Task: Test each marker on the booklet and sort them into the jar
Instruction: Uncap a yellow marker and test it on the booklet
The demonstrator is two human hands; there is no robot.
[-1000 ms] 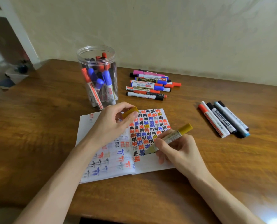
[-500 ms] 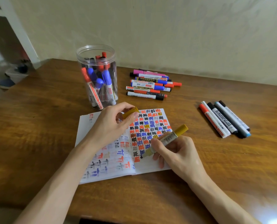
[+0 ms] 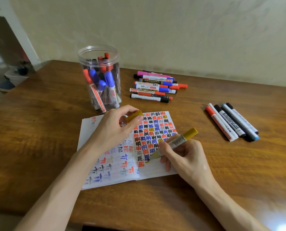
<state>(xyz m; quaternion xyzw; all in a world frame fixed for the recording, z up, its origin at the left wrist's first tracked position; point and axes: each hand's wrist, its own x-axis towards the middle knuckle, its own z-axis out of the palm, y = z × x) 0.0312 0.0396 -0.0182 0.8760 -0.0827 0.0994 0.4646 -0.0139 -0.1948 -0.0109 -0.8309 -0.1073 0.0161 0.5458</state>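
An open booklet (image 3: 155,172) lies on the wooden table, its pages filled with red, blue and black test marks. My right hand (image 3: 187,160) grips an uncapped gold marker (image 3: 177,142), with the tip touching the right page near the lower rows of marks. My left hand (image 3: 115,127) rests on the left page and pinches the marker's gold cap (image 3: 134,116). A clear plastic jar (image 3: 100,77) behind the booklet holds several red, blue and black markers.
A pile of several capped markers (image 3: 155,87) lies behind the booklet, to the right of the jar. Another group of several markers (image 3: 232,121) lies at the right. The wall runs along the table's far edge; the near edge is below my arms.
My right hand has moved left and down across the right page, bringing the gold marker's tip down to the lower rows. My left hand and the cap have stayed in place.
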